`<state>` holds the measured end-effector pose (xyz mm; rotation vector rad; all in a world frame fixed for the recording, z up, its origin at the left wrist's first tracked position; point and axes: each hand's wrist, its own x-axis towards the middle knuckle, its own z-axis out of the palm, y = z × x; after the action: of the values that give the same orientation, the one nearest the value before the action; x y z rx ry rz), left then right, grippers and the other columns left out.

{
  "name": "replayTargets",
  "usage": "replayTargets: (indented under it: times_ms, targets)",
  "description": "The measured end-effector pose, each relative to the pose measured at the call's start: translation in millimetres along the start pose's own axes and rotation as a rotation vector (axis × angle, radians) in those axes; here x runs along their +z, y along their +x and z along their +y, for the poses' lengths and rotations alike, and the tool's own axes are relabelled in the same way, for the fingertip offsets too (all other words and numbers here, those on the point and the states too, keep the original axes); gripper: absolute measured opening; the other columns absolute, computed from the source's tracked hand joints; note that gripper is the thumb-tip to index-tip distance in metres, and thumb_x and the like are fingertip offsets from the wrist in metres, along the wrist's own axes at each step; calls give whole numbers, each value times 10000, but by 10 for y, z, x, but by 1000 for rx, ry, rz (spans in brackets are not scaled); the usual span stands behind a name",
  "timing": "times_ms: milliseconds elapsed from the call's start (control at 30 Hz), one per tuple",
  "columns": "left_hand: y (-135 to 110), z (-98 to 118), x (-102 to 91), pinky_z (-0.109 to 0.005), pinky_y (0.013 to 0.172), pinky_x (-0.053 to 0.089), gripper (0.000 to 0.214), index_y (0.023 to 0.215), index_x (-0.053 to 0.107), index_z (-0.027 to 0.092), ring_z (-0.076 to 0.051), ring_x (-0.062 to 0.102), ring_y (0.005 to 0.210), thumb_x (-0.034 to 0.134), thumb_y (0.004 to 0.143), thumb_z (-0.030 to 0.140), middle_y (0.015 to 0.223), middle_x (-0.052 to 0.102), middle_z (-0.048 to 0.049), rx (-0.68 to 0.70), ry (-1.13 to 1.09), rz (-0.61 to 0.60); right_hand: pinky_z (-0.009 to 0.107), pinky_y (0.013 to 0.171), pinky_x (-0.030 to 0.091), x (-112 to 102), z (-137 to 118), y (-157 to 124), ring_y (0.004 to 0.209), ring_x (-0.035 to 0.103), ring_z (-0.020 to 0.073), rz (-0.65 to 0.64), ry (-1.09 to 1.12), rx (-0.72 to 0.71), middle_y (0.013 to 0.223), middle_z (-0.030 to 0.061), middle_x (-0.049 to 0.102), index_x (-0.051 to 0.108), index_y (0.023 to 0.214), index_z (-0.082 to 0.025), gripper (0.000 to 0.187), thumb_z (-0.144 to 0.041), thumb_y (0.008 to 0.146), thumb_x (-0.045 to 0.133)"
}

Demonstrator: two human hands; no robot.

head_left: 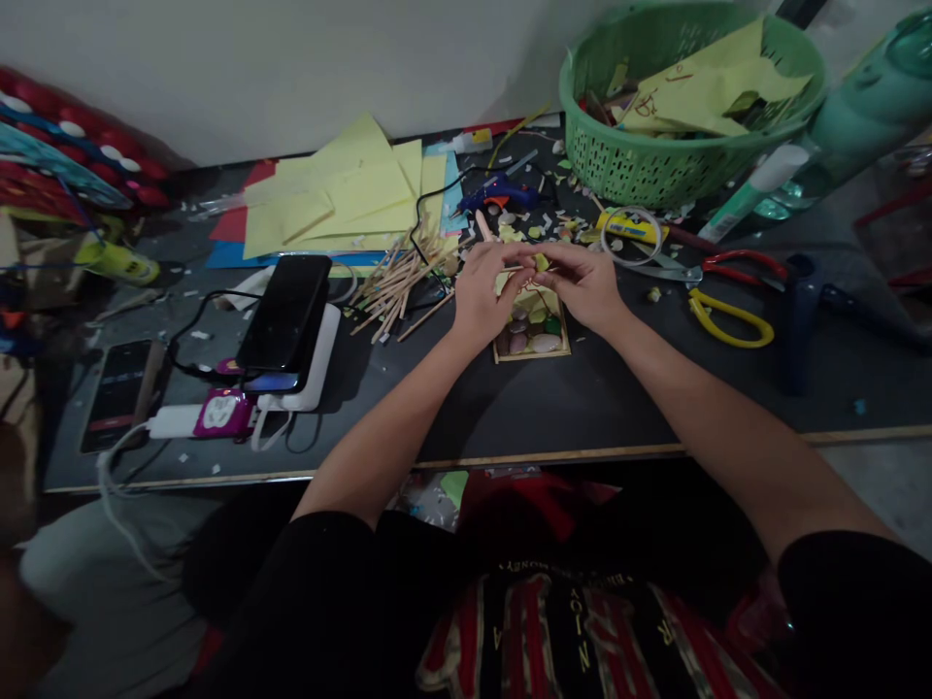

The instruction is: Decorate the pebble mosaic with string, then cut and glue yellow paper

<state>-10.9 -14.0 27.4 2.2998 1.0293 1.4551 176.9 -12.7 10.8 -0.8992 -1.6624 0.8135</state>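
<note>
My left hand [486, 289] and my right hand [586, 283] meet fingertip to fingertip over the middle of the table. A small yellow piece [541, 262], perhaps paper, is pinched between them, and the fingers partly hide it. Directly below lies a small rectangular frame [531, 358] with thin wooden edges. Inside its near part sit several smooth pebbles, among them a pale one [546, 343] and a green one [553, 325]. My hands cover the frame's far part. Left of my left hand, a pile of thin wooden sticks [393, 291] spreads over the dark tabletop.
Yellow paper sheets [356, 189] and a blue glue gun [502, 193] lie at the back. A green basket [618, 160] stands behind right. Yellow-and-red-handled pliers [728, 320] and a tape ring [630, 236] are rightward. Phones [286, 313] and charging cables occupy the left.
</note>
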Motion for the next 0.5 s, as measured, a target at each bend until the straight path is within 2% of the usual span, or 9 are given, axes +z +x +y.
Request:
replayTargets:
  times_ms: [333,500]
  targets:
    - [-31,28,24,-360,950,498,332,1132,616,246,-197,649,1065,577,935,510,973,724,-41,-64,-44,14,424,910,581,-34,-212,-47,1032,705,240,57,-163,-85,1123,12,749,775,1084,-341,364,-582,820,708]
    - [-44,-40,58,-365,897,512,369,1130,592,251,-188,667,961,597,910,547,940,709,-36,-108,-131,-41,438,968,563,-51,-172,-61,1028,712,248,59,-227,-83,1088,10,760,794,1019,-335,346,-591,795,729]
